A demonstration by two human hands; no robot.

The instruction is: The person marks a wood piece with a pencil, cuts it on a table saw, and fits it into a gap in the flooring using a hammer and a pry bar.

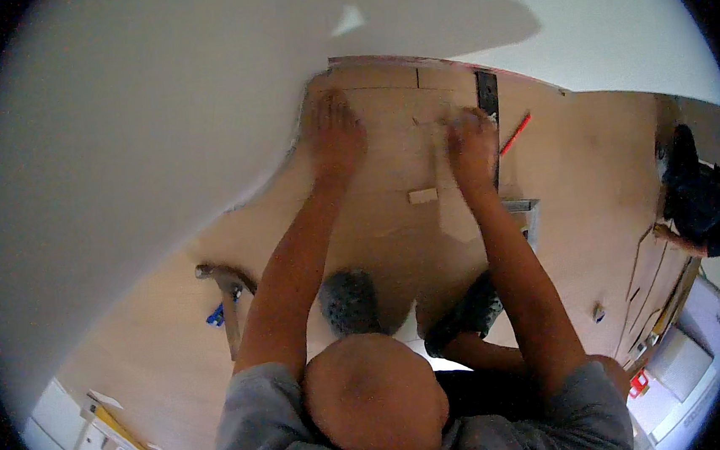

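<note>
My left hand lies flat with its fingers stretched out on the light wood floorboards, close to the white wall at the left. Opposite it, my right hand rests on the boards with its fingers curled in. Whatever those fingers hold, if anything, is hidden and blurred. Right beside this hand runs a black flat bar, reaching toward the wall's foot. A red pencil lies just right of the bar. Between my forearms sits a small wood block.
A claw hammer lies left of my left forearm, by a blue item. A grey metal frame-like piece is beside my right forearm. At the far right a person in dark clothes reaches toward long boards. Walls curve around the work spot.
</note>
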